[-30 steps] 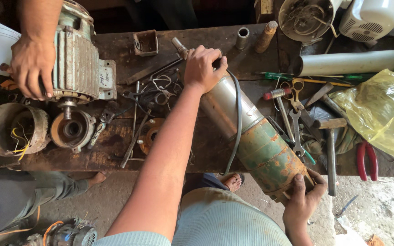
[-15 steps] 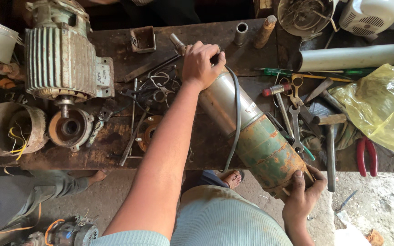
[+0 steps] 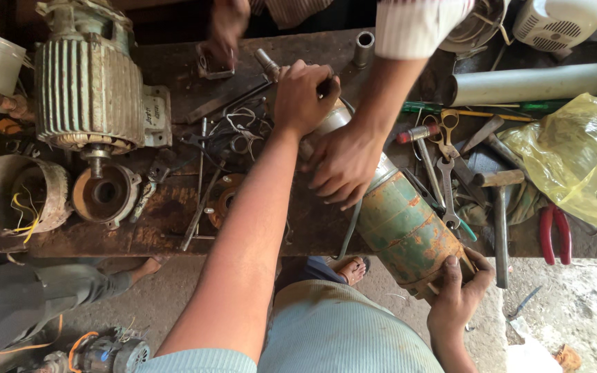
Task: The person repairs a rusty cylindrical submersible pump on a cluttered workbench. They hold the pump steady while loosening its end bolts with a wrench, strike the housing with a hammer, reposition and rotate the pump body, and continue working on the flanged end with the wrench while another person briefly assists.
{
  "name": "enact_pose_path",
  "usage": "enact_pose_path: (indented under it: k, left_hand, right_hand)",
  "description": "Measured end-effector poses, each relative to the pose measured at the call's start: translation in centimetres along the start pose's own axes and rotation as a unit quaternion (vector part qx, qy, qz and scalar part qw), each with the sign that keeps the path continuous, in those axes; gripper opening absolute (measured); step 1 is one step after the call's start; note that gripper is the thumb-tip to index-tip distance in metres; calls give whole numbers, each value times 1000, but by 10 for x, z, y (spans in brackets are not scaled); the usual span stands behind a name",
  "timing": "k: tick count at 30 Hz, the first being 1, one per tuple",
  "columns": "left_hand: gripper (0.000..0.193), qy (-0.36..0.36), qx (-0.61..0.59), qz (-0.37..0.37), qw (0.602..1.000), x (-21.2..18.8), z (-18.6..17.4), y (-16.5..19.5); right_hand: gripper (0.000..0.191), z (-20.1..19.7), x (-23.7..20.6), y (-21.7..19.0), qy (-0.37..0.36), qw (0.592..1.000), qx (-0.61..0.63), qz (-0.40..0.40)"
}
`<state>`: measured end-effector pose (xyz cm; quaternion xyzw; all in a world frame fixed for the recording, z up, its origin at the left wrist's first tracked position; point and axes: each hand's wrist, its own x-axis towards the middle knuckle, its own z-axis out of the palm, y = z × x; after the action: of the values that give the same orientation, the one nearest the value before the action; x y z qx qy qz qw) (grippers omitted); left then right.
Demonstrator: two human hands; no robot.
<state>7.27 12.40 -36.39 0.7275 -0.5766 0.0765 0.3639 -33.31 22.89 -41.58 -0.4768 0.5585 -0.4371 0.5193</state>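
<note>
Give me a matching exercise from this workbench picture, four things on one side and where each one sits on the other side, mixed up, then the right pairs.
Things:
1. finned motor
2. yellow plastic bag
3. red-handled pliers
4. rusty cylindrical pump body

Places:
A. under the yellow bag, at the bench's near right edge
B. far left of the bench, shaft pointing toward the near edge
C. lying slantwise, held by the left hand at its far end and the right hand at its near end
D. right side of the bench, beside the grey pipe

Pairs: 1-B, 2-D, 3-A, 4-C
</note>
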Motion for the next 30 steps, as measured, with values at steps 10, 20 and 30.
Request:
enact_pose_path:
  k: [10, 20, 30]
  left_hand:
    - [23, -4, 41, 9, 999, 0, 16, -13]
    - [20, -9, 48, 16, 999, -1, 17, -16]
    - [19, -14, 1, 10, 1000, 2, 20, -17]
  right_hand:
    - [40, 2, -1, -4, 12, 1000, -22, 5]
    - [42, 3, -2, 0, 16, 1000, -4, 1]
    - [40, 2, 0, -1, 27, 997, -59, -30]
